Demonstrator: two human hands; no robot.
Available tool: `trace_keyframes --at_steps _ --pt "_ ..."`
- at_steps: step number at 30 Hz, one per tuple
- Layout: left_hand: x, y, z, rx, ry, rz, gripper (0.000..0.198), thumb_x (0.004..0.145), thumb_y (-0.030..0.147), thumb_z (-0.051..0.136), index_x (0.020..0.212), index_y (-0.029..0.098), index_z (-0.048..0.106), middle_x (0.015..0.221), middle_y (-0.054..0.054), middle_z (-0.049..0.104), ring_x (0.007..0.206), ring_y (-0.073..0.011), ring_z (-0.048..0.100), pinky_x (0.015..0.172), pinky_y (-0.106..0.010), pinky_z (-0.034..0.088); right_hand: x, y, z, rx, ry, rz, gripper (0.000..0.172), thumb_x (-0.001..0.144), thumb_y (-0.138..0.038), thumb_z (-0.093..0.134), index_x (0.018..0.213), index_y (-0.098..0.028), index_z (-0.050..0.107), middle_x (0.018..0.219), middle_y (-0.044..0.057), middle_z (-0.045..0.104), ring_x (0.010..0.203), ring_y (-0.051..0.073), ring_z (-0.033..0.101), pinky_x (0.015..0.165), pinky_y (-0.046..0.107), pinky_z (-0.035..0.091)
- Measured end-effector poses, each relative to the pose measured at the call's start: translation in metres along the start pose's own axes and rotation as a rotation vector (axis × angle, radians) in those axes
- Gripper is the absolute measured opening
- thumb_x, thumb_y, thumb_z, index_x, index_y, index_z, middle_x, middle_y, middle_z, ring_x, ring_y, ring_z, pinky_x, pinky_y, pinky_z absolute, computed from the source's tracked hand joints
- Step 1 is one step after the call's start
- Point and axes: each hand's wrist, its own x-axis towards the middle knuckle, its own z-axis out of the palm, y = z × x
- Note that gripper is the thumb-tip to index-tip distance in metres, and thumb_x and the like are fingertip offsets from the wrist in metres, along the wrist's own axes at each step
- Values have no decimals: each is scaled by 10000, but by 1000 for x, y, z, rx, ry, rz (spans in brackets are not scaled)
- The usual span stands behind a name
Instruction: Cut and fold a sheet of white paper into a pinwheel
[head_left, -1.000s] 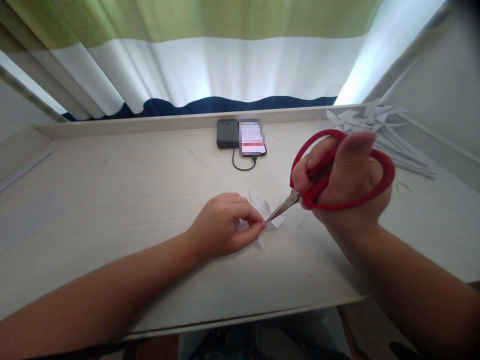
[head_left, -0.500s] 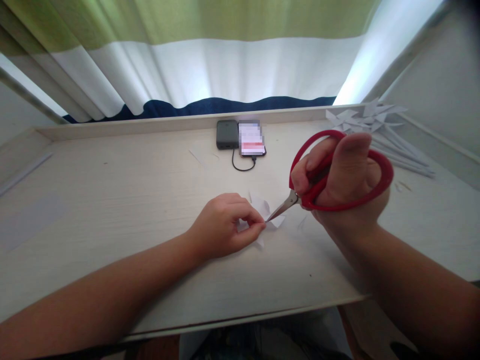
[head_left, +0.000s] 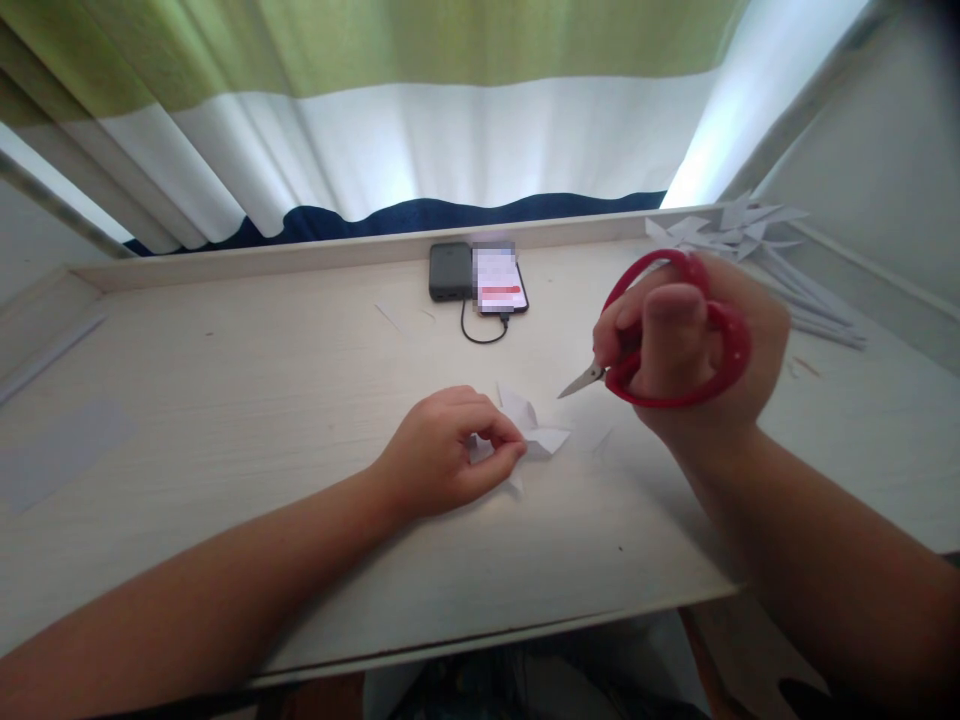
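My left hand (head_left: 450,450) rests on the pale wooden desk (head_left: 262,400) with thumb and forefinger pinched on a small folded white paper piece (head_left: 536,430). My right hand (head_left: 697,350) grips red-handled scissors (head_left: 667,345), fingers through the loops. The short metal blades (head_left: 581,382) are closed and point left, hanging a little above and to the right of the paper, not touching it.
A dark power bank (head_left: 450,272) and a phone (head_left: 499,280) joined by a cable lie at the desk's back. White paper pinwheels and strips (head_left: 757,250) are heaped at the back right. A grey sheet (head_left: 64,450) lies at the left. Curtains hang behind.
The scissors have drawn back up and to the right, away from the paper, with handles squeezed closer together. My left hand stays pinched on the paper.
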Motion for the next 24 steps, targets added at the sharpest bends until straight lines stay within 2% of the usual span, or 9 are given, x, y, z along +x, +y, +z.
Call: trace_keyframes --at_steps 3,8,11,15,17,19,22,24 --pt "0 0 -1 6 -13 4 69 792 203 623 758 177 676 732 -29 671 703 -152 568 687 -313 470 3 7 -11 -276 -179 -39 297 853 -451 610 672 -220 559 619 12 549 583 159 503 571 307 358" --pt "1 -1 -1 17 -26 3 77 805 212 612 794 179 681 767 -38 678 735 -161 584 715 -326 481 13 30 -16 -658 -493 -1 183 794 -369 648 775 -222 542 653 -3 553 541 148 438 513 280 291" --pt "0 -2 -1 5 -36 3 103 806 214 611 853 184 697 804 -42 690 767 -165 595 750 -333 488 16 45 -17 -764 -694 -15 57 760 -229 605 788 -211 559 750 25 605 594 157 482 525 278 317" --pt "0 -4 -3 3 -26 4 169 786 153 569 901 179 690 830 -38 684 778 -164 590 763 -333 479 14 58 -16 -818 -870 33 121 728 -197 572 841 -209 614 862 44 644 700 189 556 568 290 362" --pt "0 -6 -5 9 -24 -2 187 758 119 551 887 172 677 814 -33 667 760 -161 579 747 -327 471 12 62 -15 -841 -917 58 166 739 -206 558 882 -209 642 880 56 652 737 213 574 591 307 380" --pt "0 -7 -7 25 -54 -6 200 723 103 553 877 169 662 802 -28 650 752 -162 567 741 -325 463 11 62 -15 -837 -907 50 216 757 -209 549 945 -208 655 927 68 659 776 228 582 623 323 395" --pt "0 -6 -9 79 -135 -23 217 710 137 588 916 172 644 844 -35 639 792 -178 558 759 -335 457 12 55 -16 -786 -801 7 237 792 -246 556 1003 -200 654 1020 86 649 799 221 579 657 331 401" --pt "1 -4 -10 131 -172 -44 203 726 199 616 927 174 634 872 -44 630 814 -188 551 767 -345 453 11 45 -15 -724 -755 8 175 818 -300 557 902 -190 665 940 84 652 728 197 561 629 322 388"
